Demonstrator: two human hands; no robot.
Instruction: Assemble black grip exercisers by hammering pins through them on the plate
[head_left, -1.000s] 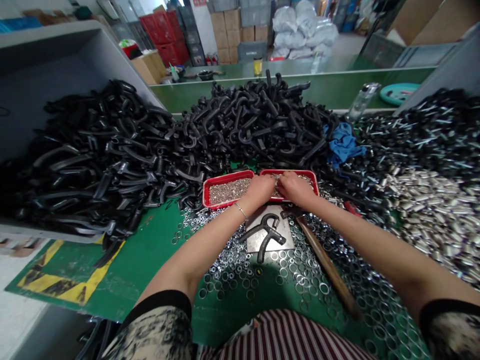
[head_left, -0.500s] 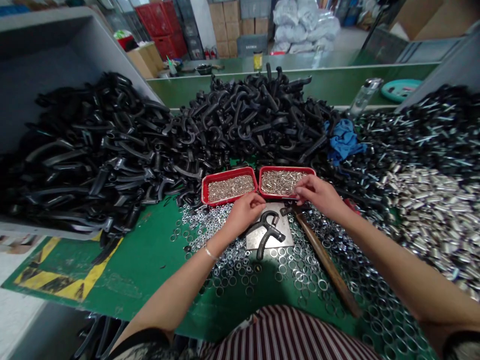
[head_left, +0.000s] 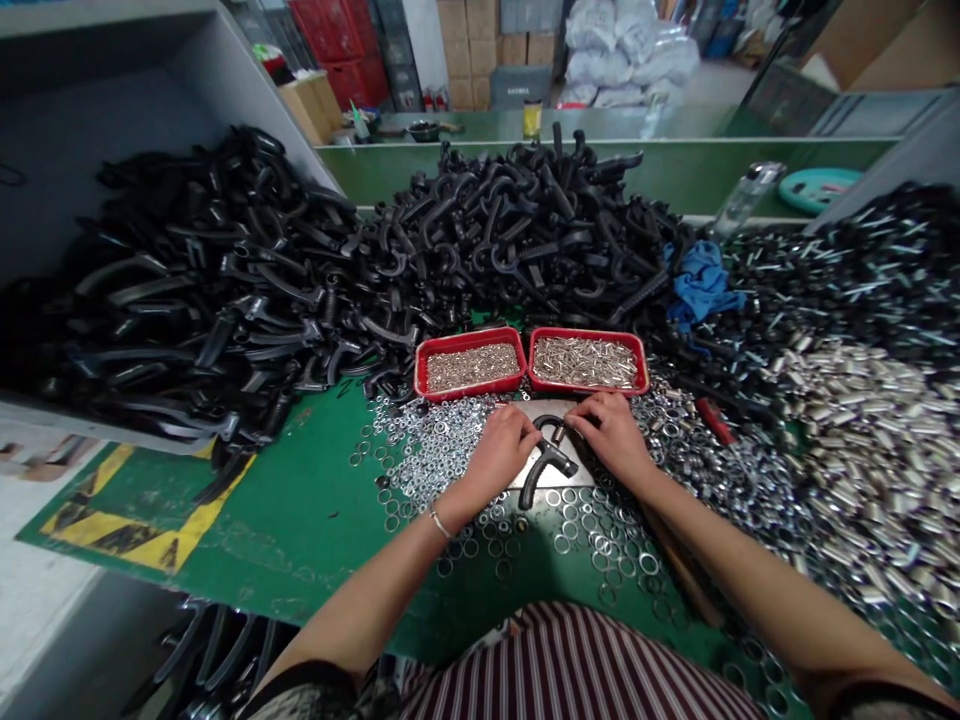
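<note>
A black hand grip strengthener [head_left: 551, 462] with a coil spring lies on a flat metal plate [head_left: 581, 480] in front of me. My left hand [head_left: 501, 448] is at its left side, thumb and fingers pinched together with the tips against or just beside its upper part. At the spring, my right hand [head_left: 613, 432] also has its fingers pinched. Anything small between either set of fingertips is too hidden to name. A wooden-handled hammer [head_left: 686, 570] lies beneath my right wrist and forearm, its head covered.
Beyond the plate stand two red trays, one with tiny metal parts [head_left: 472, 368], the other with small pins [head_left: 585, 362]. Black handles [head_left: 495, 225] are heaped behind. Loose nuts [head_left: 435, 445] and rings [head_left: 607, 540] surround the plate. Metal cylinders [head_left: 847, 440] and a blue cloth [head_left: 701, 285] are right.
My right hand has come from the right tray's edge down to the grip's spring. My left hand has lowered to the grip's left side. The view has shifted slightly.
</note>
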